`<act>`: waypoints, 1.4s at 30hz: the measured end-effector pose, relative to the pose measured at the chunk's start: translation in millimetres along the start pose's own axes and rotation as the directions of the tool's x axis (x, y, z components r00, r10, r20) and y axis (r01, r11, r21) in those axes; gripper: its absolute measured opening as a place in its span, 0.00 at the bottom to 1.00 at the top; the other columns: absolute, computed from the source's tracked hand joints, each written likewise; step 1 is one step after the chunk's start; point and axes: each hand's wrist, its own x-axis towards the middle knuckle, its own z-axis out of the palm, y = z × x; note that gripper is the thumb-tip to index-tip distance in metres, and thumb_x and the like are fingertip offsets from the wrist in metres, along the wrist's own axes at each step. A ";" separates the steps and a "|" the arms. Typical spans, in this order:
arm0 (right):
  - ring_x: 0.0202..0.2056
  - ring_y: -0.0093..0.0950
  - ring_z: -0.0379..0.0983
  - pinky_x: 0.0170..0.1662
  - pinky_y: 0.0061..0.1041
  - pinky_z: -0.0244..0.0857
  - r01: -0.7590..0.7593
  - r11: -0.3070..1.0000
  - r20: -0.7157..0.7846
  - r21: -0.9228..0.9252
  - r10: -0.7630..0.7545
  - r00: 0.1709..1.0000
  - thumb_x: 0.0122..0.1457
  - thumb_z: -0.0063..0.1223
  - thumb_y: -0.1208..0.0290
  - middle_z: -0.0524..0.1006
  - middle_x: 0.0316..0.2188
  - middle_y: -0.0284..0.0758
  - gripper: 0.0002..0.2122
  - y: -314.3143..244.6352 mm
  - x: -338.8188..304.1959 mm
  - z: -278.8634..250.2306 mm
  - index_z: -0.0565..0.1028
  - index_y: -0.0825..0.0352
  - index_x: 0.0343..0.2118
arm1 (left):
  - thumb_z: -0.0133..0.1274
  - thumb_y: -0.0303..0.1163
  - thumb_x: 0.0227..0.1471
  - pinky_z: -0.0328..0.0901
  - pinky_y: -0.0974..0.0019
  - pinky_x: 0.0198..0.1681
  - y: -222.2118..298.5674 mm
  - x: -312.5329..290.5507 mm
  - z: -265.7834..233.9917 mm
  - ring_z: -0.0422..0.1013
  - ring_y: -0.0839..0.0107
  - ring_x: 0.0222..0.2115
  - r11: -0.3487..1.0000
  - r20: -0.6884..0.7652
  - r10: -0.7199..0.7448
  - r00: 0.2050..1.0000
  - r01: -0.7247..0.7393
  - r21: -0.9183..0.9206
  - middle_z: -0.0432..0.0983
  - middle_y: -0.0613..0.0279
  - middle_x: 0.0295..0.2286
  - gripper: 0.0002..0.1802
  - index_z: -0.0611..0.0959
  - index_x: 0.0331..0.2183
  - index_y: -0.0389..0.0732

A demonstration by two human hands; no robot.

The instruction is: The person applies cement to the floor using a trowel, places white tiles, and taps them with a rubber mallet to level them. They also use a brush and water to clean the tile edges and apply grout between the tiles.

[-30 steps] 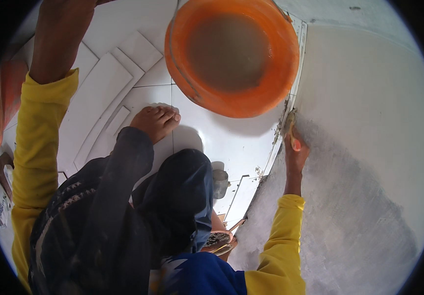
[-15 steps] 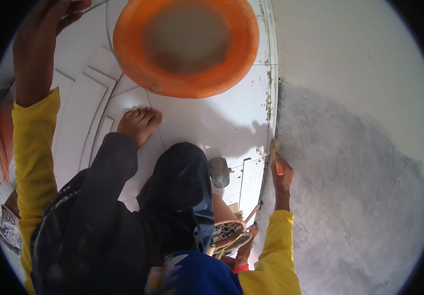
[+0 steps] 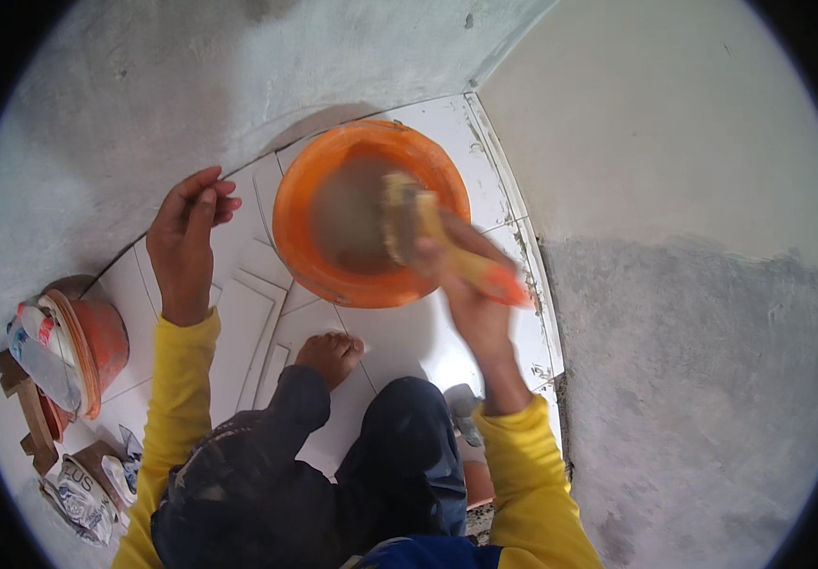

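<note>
Long yellow sleeves (image 3: 176, 379), creased, cuffs plain. Blue top (image 3: 428, 554) at the waist; dark trousers (image 3: 404, 441), navy sheen along one leg. Fingers (image 3: 205, 211) and visible foot (image 3: 330, 357) bare.

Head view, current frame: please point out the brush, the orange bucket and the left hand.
Brush (image 3: 472, 267): head view, on its yellow handle.
Orange bucket (image 3: 293, 213): head view, on the left side of its inner wall.
Left hand (image 3: 181, 230): head view, on the middle of the hand.

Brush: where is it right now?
In the head view, the brush is around the centre, gripped in the right hand, its bristles seen against the opening of the orange bucket.
</note>
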 end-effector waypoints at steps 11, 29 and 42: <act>0.43 0.36 0.86 0.48 0.31 0.78 0.148 0.989 0.234 -0.030 -0.137 0.963 0.65 0.67 0.71 0.87 0.45 0.44 0.13 -21.5 11.8 30.8 0.84 0.70 0.50 | 0.51 0.30 0.73 0.75 0.67 0.49 -5.6 2.9 -36.8 0.80 0.72 0.41 1.000 -0.089 -0.025 0.996 0.025 0.005 0.84 0.60 0.44 0.17 0.83 0.57 0.35; 0.41 0.40 0.86 0.43 0.36 0.88 -0.153 0.874 -0.412 0.461 0.364 0.835 0.67 0.58 0.76 0.80 0.49 0.53 0.21 168.6 240.9 12.8 0.72 0.86 0.58 | 0.51 0.26 0.71 0.73 0.69 0.46 -12.3 18.8 -53.3 0.80 0.73 0.39 0.999 -0.085 -0.030 0.996 0.032 0.013 0.85 0.61 0.41 0.15 0.84 0.54 0.34; 0.36 0.35 0.85 0.37 0.31 0.86 -0.244 0.954 -0.486 0.175 0.299 0.821 0.67 0.62 0.73 0.82 0.42 0.46 0.17 169.0 207.3 -0.1 0.79 0.83 0.51 | 0.50 0.26 0.72 0.74 0.68 0.46 -16.3 21.0 -55.6 0.81 0.73 0.39 0.999 -0.102 -0.022 0.995 0.026 0.036 0.85 0.61 0.41 0.15 0.84 0.54 0.35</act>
